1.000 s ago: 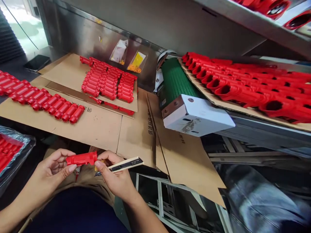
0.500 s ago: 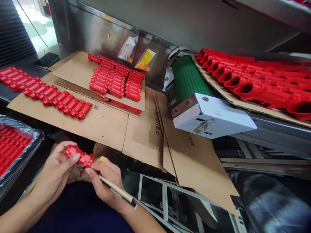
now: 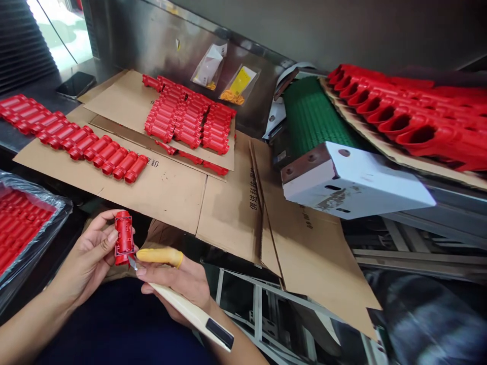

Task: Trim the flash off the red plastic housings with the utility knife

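My left hand (image 3: 93,253) grips a red plastic housing (image 3: 124,235) between thumb and fingers, its hollow inner side facing me. A thin dark line runs around the edge of the opening. In my right hand (image 3: 178,281) is a craft knife (image 3: 194,315) with a cream handle and a black patch near its end. The small metal blade meets the lower right end of the housing. A yellow finger cot (image 3: 160,256) covers my right index finger.
Rows of red parts (image 3: 91,144) lie on cardboard (image 3: 171,195), with stacked ones (image 3: 186,114) behind. A plastic-lined crate (image 3: 63,203) of red parts stands at left. On the right, a green conveyor (image 3: 319,116) has a white metal end bracket (image 3: 365,182). Two small bags (image 3: 239,83) and a phone (image 3: 76,84) lie behind.
My left hand has turned the red housing from lying sideways to upright, exposing its hollow side. My right hand has swung round, showing the knife's blade and more of its handle. The view shifted slightly.
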The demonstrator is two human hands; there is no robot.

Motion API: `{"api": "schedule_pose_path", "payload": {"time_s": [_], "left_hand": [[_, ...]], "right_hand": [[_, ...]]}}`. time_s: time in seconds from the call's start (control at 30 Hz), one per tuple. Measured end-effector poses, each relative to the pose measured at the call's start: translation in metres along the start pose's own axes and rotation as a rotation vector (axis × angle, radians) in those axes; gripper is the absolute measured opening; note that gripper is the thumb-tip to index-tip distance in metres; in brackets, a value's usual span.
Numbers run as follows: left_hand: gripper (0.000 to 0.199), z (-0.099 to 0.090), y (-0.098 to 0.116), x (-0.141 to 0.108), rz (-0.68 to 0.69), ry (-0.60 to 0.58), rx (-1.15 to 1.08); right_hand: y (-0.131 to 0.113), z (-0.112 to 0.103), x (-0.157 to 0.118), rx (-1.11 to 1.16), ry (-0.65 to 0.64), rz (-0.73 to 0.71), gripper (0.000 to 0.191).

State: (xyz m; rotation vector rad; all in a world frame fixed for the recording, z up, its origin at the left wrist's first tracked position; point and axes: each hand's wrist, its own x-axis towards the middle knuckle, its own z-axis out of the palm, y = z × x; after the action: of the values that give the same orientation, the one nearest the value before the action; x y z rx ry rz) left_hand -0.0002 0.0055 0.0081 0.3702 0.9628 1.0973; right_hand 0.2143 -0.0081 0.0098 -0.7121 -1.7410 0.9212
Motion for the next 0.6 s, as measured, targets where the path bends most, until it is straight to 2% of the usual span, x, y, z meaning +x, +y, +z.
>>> {"api": "schedule_pose_path", "payload": {"time_s": [0.13, 0.33, 0.5, 0.6], "left_hand": [[0.044, 0.002, -0.001, 0.000, 0.023, -0.007, -0.012], [0.044, 0.002, -0.003, 0.001, 0.056, 0.021, 0.021], [0.048, -0.001, -0.003, 0.000, 0.011, 0.010, -0.007], [0.050, -0.003, -0.003, -0.001, 0.000, 0.009, -0.001]], "right_hand": [[0.007, 0.004, 0.000, -0.044, -0.007, -0.050, 0.032], [0.000, -0.001, 0.004, -0.071, -0.019, -0.009, 0.027], [-0.004, -0.003, 0.006, -0.076, -0.006, 0.048, 0.014], [-0.005, -0.005, 0.006, -0.071, -0.009, 0.042, 0.014]]}}
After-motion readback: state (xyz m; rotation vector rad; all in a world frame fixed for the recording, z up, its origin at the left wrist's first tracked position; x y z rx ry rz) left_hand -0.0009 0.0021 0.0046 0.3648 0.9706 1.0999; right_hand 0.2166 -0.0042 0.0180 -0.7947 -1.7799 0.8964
